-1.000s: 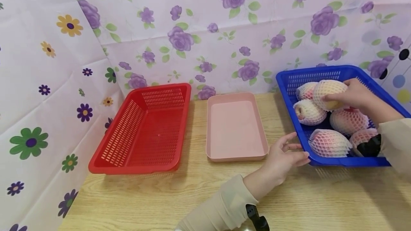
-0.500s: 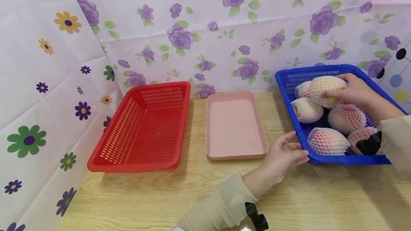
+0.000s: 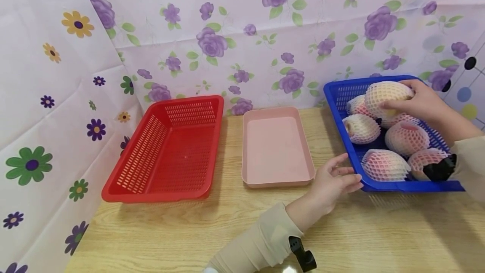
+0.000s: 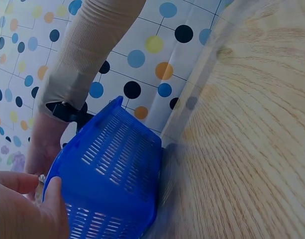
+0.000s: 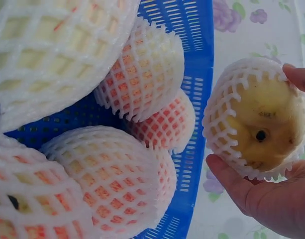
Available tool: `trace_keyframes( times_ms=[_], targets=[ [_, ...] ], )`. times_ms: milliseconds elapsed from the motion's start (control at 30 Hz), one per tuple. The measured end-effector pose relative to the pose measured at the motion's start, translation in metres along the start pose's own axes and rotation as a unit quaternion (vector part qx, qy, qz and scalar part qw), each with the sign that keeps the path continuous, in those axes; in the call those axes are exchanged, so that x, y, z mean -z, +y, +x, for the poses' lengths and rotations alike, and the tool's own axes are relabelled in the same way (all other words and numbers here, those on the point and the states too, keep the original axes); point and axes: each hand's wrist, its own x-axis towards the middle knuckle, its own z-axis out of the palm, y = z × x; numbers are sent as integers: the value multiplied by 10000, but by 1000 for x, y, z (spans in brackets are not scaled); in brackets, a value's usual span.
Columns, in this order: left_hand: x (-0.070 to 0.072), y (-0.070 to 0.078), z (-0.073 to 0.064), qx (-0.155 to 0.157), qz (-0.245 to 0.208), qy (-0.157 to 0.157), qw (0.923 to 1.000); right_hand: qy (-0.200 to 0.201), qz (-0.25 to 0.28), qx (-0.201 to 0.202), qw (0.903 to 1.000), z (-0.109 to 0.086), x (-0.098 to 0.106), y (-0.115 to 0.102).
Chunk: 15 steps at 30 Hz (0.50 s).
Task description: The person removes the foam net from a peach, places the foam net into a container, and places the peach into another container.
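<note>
My right hand (image 3: 426,98) grips a yellow fruit in a white foam net (image 3: 388,98) over the back of the blue basket (image 3: 350,155). In the right wrist view a dark spot shows on the bare part of this yellow fruit (image 5: 271,129), between thumb and fingers. Several reddish fruits in foam nets (image 3: 385,165) lie in the basket below. At the basket's near left corner my left hand (image 3: 329,184) touches the rim, thumb and fingers spread and fairly straight. In the left wrist view the left thumb (image 4: 55,199) lies against the blue rim.
A shallow pink tray (image 3: 278,182) stands left of the blue basket, with nothing in it. Farther left is a red basket (image 3: 214,155), also without contents. All stand on a wooden table (image 3: 182,235) against a flower-patterned cloth (image 3: 227,12).
My right hand has lifted the netted yellow fruit a little, and another netted fruit beneath it shows more. The left hand stays at the basket's corner. The whole scene has shifted slightly with the head.
</note>
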Motion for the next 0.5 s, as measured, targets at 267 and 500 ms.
trace_keyframes(
  times_ms=[267,500],
  targets=[
    [-1,-1,0,71,4,138,9999,136,-68,88,9998,-9,4,-5],
    [-1,0,-2,68,-36,75,9999,325,-35,197,9993,-17,8,-4]
  ],
)
